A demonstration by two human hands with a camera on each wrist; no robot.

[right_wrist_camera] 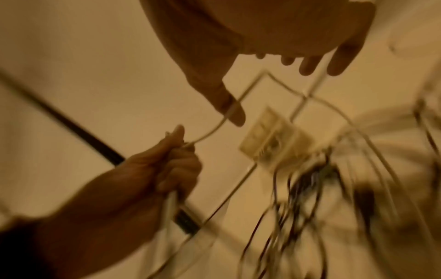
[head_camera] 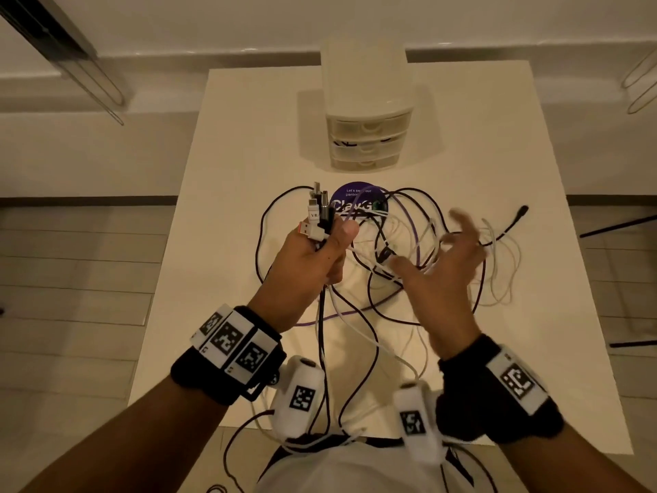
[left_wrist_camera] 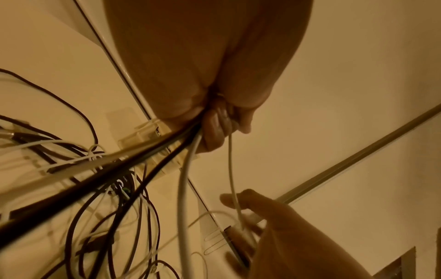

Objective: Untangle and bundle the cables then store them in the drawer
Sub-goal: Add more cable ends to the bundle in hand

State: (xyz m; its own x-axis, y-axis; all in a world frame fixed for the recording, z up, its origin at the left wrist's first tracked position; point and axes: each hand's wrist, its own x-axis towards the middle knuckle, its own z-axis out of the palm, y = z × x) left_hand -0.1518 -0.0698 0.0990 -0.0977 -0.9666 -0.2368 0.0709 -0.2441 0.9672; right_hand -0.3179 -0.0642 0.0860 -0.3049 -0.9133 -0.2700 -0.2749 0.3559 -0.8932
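Table [head_camera: 227, 144] bare along far-left and left strip, also far-right of drawer unit [head_camera: 368, 112]; hands can pass there. Drawer unit stands far centre, 3 drawers closed, open tabletop in front of it down to purple disc [head_camera: 357, 202]. Centre blocked by tangled cables [head_camera: 409, 243], loops spreading right to a black plug end [head_camera: 522, 210]. Cords hang over near edge between both wrists, blocking near-centre. Left hand [head_camera: 313, 257] and right hand [head_camera: 444, 268] raised above the tangle.
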